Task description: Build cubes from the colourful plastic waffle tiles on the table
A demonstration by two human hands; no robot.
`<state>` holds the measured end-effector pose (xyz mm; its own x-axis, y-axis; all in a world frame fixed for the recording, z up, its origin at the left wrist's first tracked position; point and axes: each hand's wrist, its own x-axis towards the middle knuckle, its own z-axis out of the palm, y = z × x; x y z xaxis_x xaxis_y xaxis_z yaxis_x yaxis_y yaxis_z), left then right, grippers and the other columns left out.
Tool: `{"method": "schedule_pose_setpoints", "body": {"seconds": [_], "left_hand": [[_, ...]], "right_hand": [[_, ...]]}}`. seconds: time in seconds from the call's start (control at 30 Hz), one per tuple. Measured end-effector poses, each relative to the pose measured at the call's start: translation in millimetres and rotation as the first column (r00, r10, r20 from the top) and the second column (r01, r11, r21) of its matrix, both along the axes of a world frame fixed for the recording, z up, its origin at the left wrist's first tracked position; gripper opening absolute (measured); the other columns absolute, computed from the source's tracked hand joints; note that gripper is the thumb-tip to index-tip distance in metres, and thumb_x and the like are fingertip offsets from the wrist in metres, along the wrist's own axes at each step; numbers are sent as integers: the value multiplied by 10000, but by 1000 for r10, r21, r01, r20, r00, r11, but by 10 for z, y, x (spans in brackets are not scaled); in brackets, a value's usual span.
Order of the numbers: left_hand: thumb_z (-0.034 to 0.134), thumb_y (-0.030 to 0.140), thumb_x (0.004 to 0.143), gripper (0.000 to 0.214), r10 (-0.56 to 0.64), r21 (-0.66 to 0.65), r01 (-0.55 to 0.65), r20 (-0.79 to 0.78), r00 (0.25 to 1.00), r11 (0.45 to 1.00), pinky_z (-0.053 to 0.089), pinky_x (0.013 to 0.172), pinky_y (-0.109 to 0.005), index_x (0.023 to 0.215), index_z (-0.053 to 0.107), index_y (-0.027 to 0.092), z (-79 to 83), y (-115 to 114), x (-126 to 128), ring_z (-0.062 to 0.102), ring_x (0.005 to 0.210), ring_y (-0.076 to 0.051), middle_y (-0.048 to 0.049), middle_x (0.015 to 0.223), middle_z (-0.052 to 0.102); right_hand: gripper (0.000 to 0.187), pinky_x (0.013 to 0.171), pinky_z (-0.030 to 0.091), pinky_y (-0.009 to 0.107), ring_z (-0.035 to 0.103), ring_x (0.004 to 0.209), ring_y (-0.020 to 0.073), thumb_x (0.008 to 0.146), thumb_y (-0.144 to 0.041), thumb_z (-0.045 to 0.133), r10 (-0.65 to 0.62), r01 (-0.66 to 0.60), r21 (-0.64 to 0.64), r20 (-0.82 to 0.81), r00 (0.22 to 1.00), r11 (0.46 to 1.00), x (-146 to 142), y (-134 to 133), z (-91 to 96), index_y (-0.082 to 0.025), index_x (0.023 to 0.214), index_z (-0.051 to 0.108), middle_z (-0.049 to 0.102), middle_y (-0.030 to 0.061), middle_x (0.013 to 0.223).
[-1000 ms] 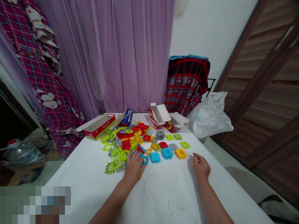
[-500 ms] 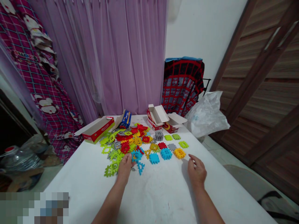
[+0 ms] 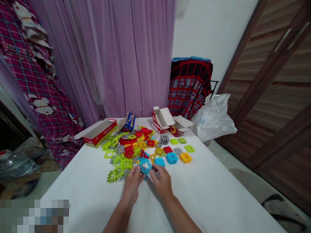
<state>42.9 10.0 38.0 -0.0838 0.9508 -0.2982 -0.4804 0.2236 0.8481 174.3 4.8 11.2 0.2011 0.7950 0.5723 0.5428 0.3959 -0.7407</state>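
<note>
Pinched a blue lattice piece (image 3: 142, 164) in fingers of the left hand (image 3: 133, 181), over the desk (image 3: 82, 194) beside the pile (image 3: 128, 151). Held the right hand (image 3: 163, 181) curved at its other edge; couldn't tell whether gripping. Apparently was positioning; probably needed steadying from both sides.

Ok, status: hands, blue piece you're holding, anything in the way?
Left hand gripping blue piece. Right hand at its right edge, contact unclear. Pile close beyond left hand.

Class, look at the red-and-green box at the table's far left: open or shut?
Open: its pale inside shows, and a white flap sticks out leftward from the red-and-green box.
</note>
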Motion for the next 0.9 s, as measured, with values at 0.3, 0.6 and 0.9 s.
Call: {"method": "schedule_pose_setpoints", "body": {"seconds": [0.3, 0.6, 0.9], "left_hand": [[780, 522, 568, 528, -69, 34, 80, -243, 968, 996, 506, 551, -232, 972, 676, 197, -31, 10, -56, 653, 728, -159, -34, 841, 697], [730, 530, 584, 411, -182, 11, 200, -366, 913, 980, 428, 446, -201, 786, 683, 174, -10, 26, -102, 553, 525, -117, 32, 544, 585], [694, 588, 620, 434, -255, 1, 274, -364, 896, 962, 352, 408, -188, 736, 637, 174, -56, 60, -147, 466, 403, -73, 56, 495, 546]], "right_hand": [[279, 693, 546, 315, 672, 746, 202, 773, -399, 625, 3, -96, -191, -439, 899, 977, 16, 104, 3, -182, 890, 757, 746, 71, 841], [309, 660, 549, 313, 661, 736, 193, 810, -406, 601, -4, -78, -183, -409, 912, 980, 38, 91, -60, -175, 973, 726, 735, 57, 841], [367, 582, 512, 262, 614, 680, 147, 766, -334, 651, 147, -169, -136, -164, 976, 976, 128, -25, -14, -199, 1106, 660, 687, 24, 834]]}}
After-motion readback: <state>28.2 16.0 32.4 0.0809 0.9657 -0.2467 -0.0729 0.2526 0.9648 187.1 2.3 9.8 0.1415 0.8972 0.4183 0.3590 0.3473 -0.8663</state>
